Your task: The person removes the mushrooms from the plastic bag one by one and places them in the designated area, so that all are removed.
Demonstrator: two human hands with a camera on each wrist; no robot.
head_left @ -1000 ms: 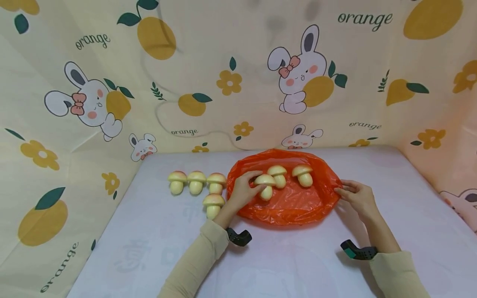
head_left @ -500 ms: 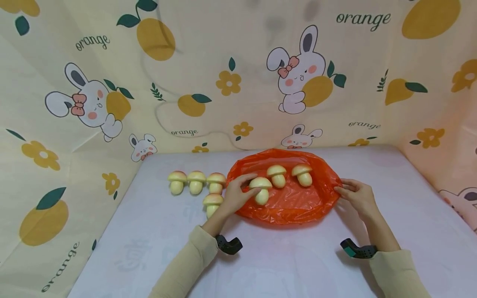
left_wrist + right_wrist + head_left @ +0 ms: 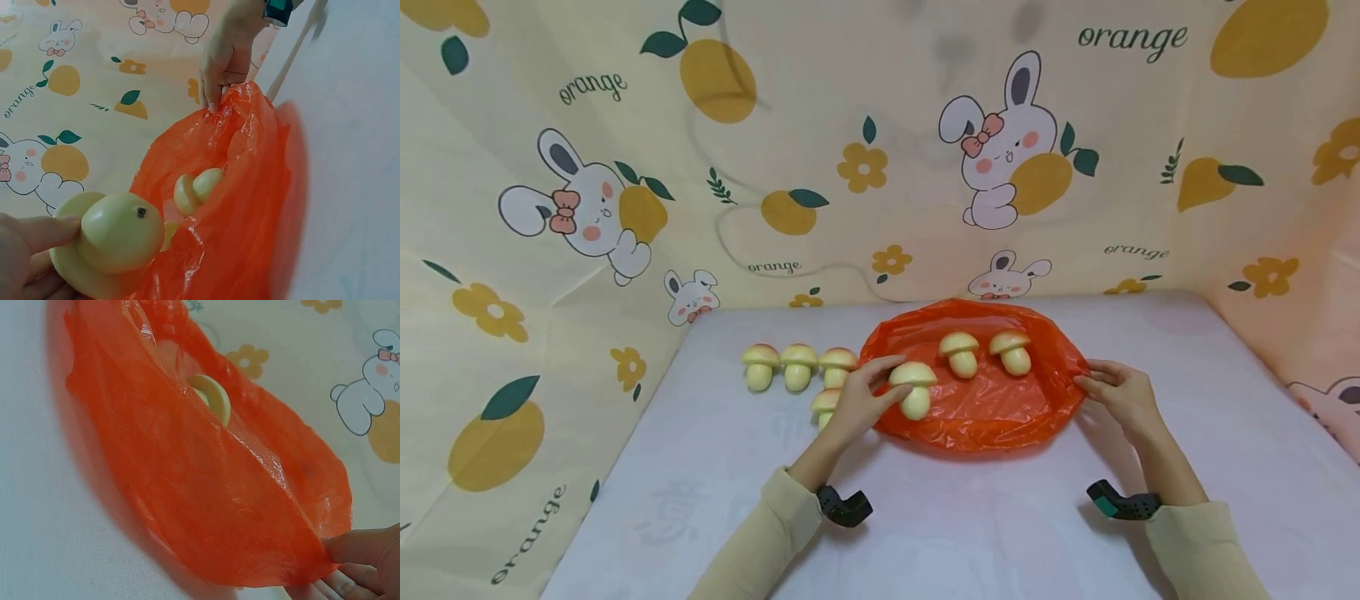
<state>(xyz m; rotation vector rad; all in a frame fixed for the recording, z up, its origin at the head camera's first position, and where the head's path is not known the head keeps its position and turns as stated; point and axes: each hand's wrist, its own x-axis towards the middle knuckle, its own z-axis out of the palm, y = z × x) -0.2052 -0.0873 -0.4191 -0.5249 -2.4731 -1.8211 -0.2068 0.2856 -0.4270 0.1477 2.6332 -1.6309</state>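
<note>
Pinching a toy mushroom [image 3: 914, 392] between thumb and fingers, the left hand [image 3: 861, 404] has its grip parted only by the width of the piece, with the cap up and the stem down in the head view; the left wrist view shows a dark spot on the stem's end. Behind and below this grip spreads a red plastic bag [image 3: 977, 437], its mouth held wide. Beyond the held piece, to the right of the left hand, two mushrooms [image 3: 959, 354] lie inside the bag, near each other. At the bag's far right end from there, the right hand [image 3: 1122, 396] pinches the rim, thumb and fingers closed on the thin plastic. Left of the left hand, three mushrooms [image 3: 798, 367] stand side by side in a row on the white tabletop [image 3: 970, 533], and a fourth mushroom [image 3: 823, 404], partly hidden by that hand, sits just in front of the row's right end.
</note>
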